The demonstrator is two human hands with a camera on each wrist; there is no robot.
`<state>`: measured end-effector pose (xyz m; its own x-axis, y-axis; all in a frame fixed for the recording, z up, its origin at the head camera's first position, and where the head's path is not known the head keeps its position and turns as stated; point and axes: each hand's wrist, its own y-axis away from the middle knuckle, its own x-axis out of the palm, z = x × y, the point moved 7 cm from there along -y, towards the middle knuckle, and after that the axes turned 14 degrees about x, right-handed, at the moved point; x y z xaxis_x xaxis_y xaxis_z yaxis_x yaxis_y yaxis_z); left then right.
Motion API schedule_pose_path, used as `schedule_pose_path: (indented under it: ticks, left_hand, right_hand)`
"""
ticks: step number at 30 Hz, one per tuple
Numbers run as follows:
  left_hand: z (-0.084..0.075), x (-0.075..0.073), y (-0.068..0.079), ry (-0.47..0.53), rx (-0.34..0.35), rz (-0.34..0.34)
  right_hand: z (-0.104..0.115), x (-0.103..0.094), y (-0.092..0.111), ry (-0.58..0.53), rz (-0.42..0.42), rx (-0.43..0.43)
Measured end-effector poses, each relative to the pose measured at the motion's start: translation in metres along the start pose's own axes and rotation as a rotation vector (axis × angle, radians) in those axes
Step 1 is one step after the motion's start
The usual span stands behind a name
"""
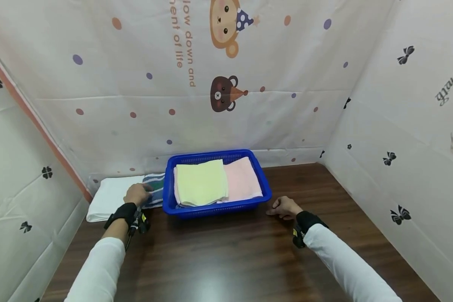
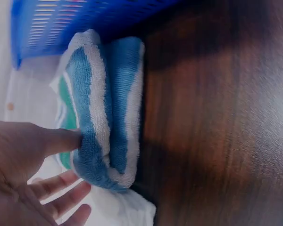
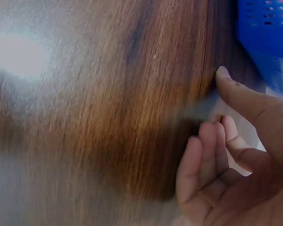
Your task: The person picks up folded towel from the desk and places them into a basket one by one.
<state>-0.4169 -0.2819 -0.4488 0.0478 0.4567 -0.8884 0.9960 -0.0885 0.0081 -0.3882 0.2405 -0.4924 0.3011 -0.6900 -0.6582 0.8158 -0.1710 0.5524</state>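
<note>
In the head view, my left hand [image 1: 137, 193] is over a folded blue, white and green striped towel [image 1: 155, 191], left of a blue plastic basket [image 1: 217, 208]. The left wrist view shows its thumb touching the striped towel [image 2: 96, 108], the other visible fingers spread loosely at the towel's near end. My right hand [image 1: 284, 207] is at the table, off the basket's right front corner, holding nothing. Its thumb is extended and its fingers are loosely curled in the right wrist view. Inside the basket lie a folded yellow towel [image 1: 201, 182] and a pink towel [image 1: 243, 180].
A folded white towel [image 1: 111, 197] lies at the far left, beside the striped one. Brown wood-grain tabletop [image 1: 211, 251] extends in front of the basket. White patterned sheets [image 1: 287, 121] enclose the back and both sides.
</note>
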Motion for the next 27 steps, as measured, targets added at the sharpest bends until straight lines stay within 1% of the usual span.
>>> schedule_pose_path:
  ticks: [2,3,5,8,10,13,15,17,19,21,22,24,27]
  left_hand:
    - [0.006,0.001,0.007,0.004,-0.053,0.008]
    - [0.007,0.001,0.010,-0.001,-0.064,0.013]
    - [0.007,0.000,0.018,-0.023,-0.064,0.030]
    - [0.002,-0.003,0.031,-0.052,-0.037,0.065]
    - [-0.003,-0.003,0.041,-0.057,-0.006,0.103]
    - [-0.010,0.000,0.059,-0.029,0.079,0.139]
    - [-0.013,0.004,0.074,0.013,0.140,0.157]
    - [-0.017,0.010,0.091,0.067,0.188,0.174]
    - [-0.023,0.015,0.108,0.124,0.214,0.198]
    - [-0.031,0.020,0.124,0.176,0.228,0.224]
    - [-0.036,0.021,0.132,0.196,0.240,0.238]
    - [-0.045,0.025,0.146,0.235,0.279,0.270]
    - [-0.058,0.032,0.167,0.318,0.366,0.334]
  right_hand:
    - [0.003,0.003,0.004,-0.003,0.009,0.010]
    - [0.004,0.005,0.005,-0.009,0.018,0.016]
    - [0.006,0.006,0.007,-0.019,0.040,0.024]
    - [0.005,0.006,0.008,-0.027,0.050,0.035]
    - [0.003,0.006,0.008,-0.025,0.051,0.034]
    - [0.001,0.007,0.008,-0.023,0.037,-0.001]
    - [-0.001,0.011,0.011,-0.026,0.015,-0.048]
    - [-0.002,0.018,0.016,-0.010,-0.024,-0.114]
    - [-0.001,0.027,0.025,0.026,-0.056,-0.176]
    - [0.003,0.036,0.037,0.054,-0.064,-0.226]
    - [0.007,0.042,0.044,0.060,-0.046,-0.250]
    - [0.016,0.054,0.059,0.070,0.021,-0.296]
    - [0.029,0.075,0.083,0.080,0.182,-0.348]
